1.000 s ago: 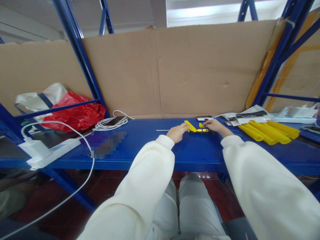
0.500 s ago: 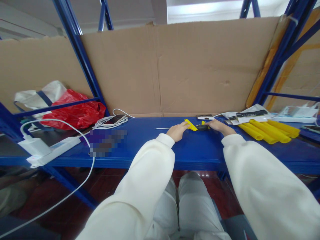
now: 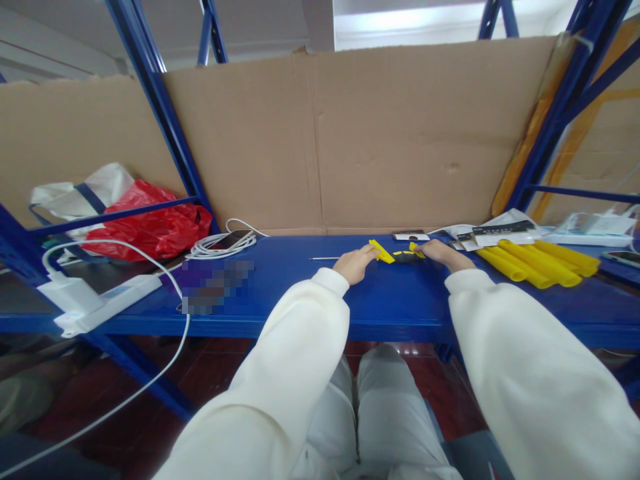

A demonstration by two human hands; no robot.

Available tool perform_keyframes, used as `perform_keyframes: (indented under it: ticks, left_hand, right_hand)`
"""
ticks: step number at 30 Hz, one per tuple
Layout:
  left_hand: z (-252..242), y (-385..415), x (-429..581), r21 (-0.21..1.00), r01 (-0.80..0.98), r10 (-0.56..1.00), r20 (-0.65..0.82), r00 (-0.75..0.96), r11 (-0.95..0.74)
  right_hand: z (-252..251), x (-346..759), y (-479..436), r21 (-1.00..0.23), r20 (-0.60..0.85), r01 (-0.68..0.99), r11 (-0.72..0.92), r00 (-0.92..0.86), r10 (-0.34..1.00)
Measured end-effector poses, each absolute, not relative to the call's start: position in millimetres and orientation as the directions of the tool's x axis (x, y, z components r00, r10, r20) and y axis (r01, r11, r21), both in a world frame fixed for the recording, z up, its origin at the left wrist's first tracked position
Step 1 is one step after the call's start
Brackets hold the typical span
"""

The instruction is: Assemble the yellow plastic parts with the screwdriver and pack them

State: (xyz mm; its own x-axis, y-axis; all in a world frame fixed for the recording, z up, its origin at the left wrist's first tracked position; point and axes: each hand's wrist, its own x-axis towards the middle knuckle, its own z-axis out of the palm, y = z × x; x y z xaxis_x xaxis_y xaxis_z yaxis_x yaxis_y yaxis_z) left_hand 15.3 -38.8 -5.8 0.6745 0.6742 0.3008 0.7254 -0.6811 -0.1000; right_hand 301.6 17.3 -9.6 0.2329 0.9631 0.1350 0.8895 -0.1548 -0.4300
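My left hand (image 3: 354, 265) rests on the blue shelf, its fingers closed on one edge of a flat yellow piece (image 3: 381, 251) that stands tilted. From behind that hand a thin metal rod (image 3: 324, 258) sticks out to the left. A black-and-yellow handle (image 3: 407, 258) lies between my hands; it looks like the grip of a screwdriver with that rod as its shaft, though my left hand hides the middle. My right hand (image 3: 436, 253) pinches a small yellow piece (image 3: 416, 249) just above the handle's right end.
Yellow rolled tubes (image 3: 543, 263) and printed packets (image 3: 503, 233) lie at right. A small black-and-white card (image 3: 411, 235) sits behind my hands. At left are a coiled white cable (image 3: 220, 245), a red bag (image 3: 150, 220) and a power strip (image 3: 110, 303). Cardboard (image 3: 370, 140) walls the back.
My right hand has shifted slightly right, off the black-and-yellow handle, so more of the handle and the small yellow piece shows. My left hand stays with the flat yellow piece.
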Motion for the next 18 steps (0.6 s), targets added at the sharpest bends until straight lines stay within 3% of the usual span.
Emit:
perform_keyframes:
  ticks: [4,12,18]
  left_hand:
    - [-4.7,-41.1,16.0,-0.096,0.737,0.686,0.301,0.662,-0.669]
    - [-8.2,-36.2,15.1,-0.107,0.722,0.665,0.317,0.677,-0.684]
    - [-7.4,-36.9,14.9,-0.102,0.721,0.668,0.307,0.678,-0.685]
  right_hand:
    - [-7.8,301.1,14.5,-0.413,0.171,0.906,-0.096,0.181,0.968]
    - [-3.6,297.4,8.2,-0.434,0.131,0.887,-0.159,0.236,0.963]
    - [-8.5,301.4,10.7,-0.412,0.172,0.904,-0.114,0.200,0.965]
